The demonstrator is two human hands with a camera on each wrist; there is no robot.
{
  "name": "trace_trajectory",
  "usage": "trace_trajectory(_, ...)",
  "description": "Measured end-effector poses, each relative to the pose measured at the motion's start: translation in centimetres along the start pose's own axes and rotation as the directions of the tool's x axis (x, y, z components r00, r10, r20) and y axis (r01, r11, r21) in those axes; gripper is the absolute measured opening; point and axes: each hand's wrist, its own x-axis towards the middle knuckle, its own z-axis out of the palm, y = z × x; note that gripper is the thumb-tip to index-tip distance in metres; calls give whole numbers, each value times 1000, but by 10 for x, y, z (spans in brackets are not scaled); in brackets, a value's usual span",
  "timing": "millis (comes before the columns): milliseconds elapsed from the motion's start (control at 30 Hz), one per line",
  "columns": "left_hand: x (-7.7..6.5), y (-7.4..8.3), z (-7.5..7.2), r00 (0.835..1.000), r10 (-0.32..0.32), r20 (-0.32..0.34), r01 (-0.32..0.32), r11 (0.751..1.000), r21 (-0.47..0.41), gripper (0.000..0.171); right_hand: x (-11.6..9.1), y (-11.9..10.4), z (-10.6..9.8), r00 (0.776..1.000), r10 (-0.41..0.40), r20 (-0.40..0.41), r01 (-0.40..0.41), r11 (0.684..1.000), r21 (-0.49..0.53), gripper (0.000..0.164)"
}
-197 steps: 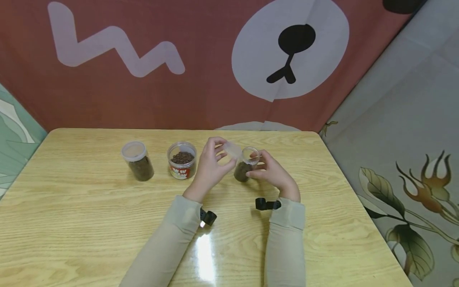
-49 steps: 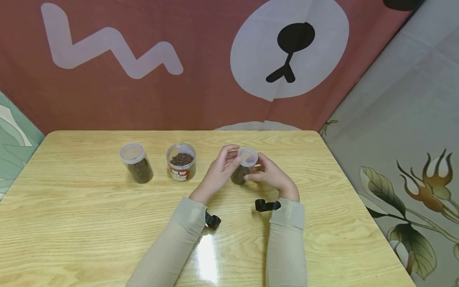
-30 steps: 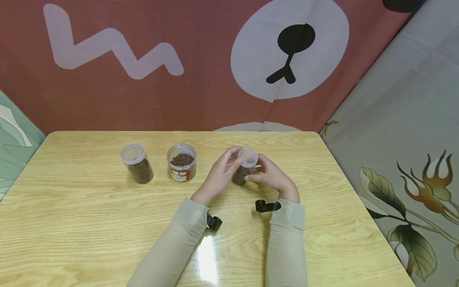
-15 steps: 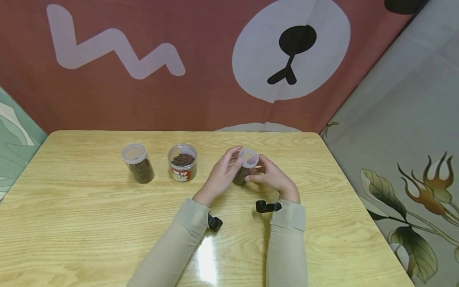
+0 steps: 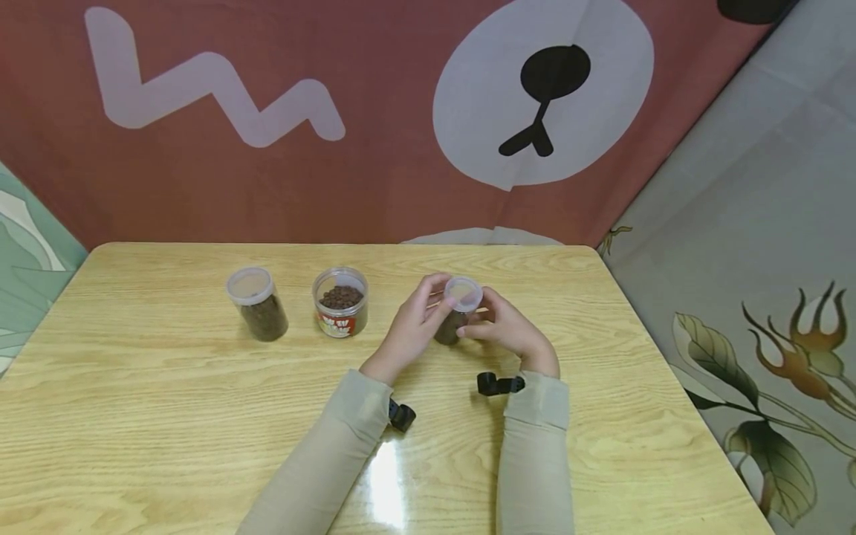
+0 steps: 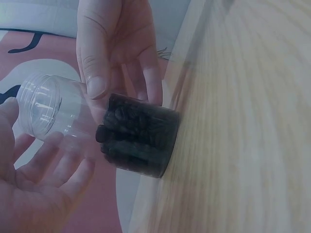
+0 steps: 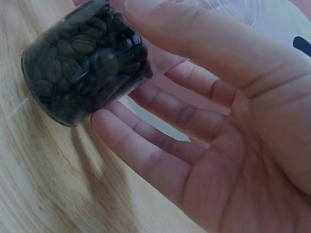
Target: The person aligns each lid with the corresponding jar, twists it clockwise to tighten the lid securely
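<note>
A clear jar (image 5: 449, 329) partly filled with dark coffee beans (image 7: 80, 60) stands on the table between my hands. A translucent white lid (image 5: 464, 293) covers its mouth. My left hand (image 5: 409, 328) grips the lid at the rim, thumb on the near side and fingers around the far side. Lower down, my right hand (image 5: 510, 331) holds the jar's body between thumb and fingers. In the left wrist view the jar's upper part looks see-through above the beans.
A second lidded jar of dark contents (image 5: 264, 318) stands at the left. Beside it is a lidless tub (image 5: 339, 323) with brown pellets and a red label. The wooden table (image 5: 167, 416) ends at a curtain with a bear print (image 5: 374, 186).
Earlier my left hand held the lid apart from the uncovered jar; now the lid sits over the mouth. In the latest second both hands have barely moved.
</note>
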Motion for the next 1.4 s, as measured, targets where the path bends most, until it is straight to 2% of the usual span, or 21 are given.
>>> trace_trajectory(400,2,1,0,1000,-21,13,21,998,57,46,0,1,0,1000,-12,3,12,1000,2,67)
trace_trajectory(567,2,0,1,1000,-11,-1,11,996,92,45,0,2,-1,1000,-15,7,15,1000,7,66)
trace_trajectory(967,0,-3,1,1000,11,-22,-11,1000,9,42,2,4,-1,1000,-23,21,23,999,22,67)
trace_trajectory(1400,1,-4,2,1000,9,-16,-9,1000,15,41,2,5,0,1000,-17,17,17,1000,17,68)
